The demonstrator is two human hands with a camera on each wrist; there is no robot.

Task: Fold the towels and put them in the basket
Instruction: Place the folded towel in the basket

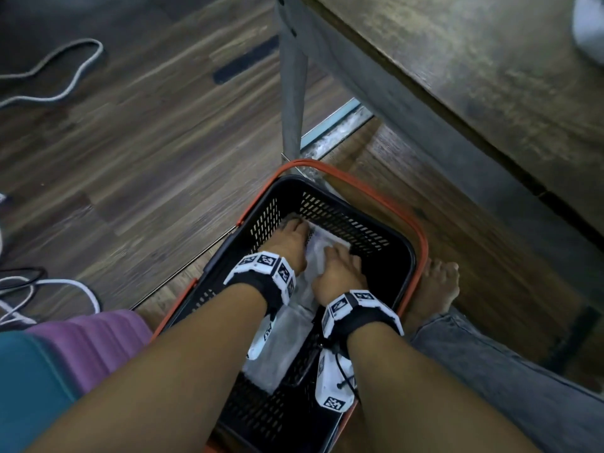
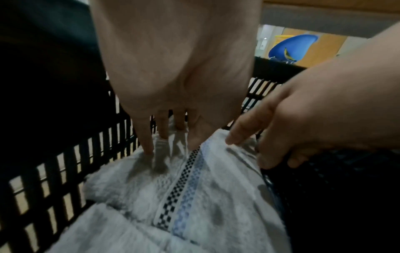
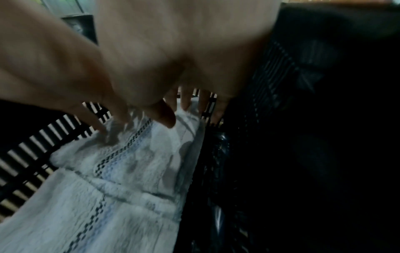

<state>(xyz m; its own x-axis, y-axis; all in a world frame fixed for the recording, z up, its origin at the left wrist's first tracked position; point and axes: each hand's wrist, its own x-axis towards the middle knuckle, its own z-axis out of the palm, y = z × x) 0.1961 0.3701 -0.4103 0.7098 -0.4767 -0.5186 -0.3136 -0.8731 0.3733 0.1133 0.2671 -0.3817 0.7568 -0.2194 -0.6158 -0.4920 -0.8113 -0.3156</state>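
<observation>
A black slotted basket (image 1: 340, 214) with orange handles stands on the wood floor by the table leg. Inside lies a folded white towel (image 1: 318, 243) with a checkered black and blue band (image 2: 184, 184), on top of more white towel cloth (image 2: 103, 227). My left hand (image 1: 291, 240) presses its straight fingers (image 2: 149, 140) into the towel's far left part beside the basket wall (image 2: 65, 171). My right hand (image 1: 340, 266) rests on the towel's right edge, thumb (image 3: 166, 118) on top and fingers (image 2: 268, 159) down along the side. Both hands hold nothing.
A grey table leg (image 1: 291, 93) and the dark wooden tabletop (image 1: 457, 76) rise just beyond the basket. Cables (image 1: 62, 73) lie on the floor at left. A bare foot (image 1: 434, 289) is right of the basket, and purple cloth (image 1: 98, 338) is at its left.
</observation>
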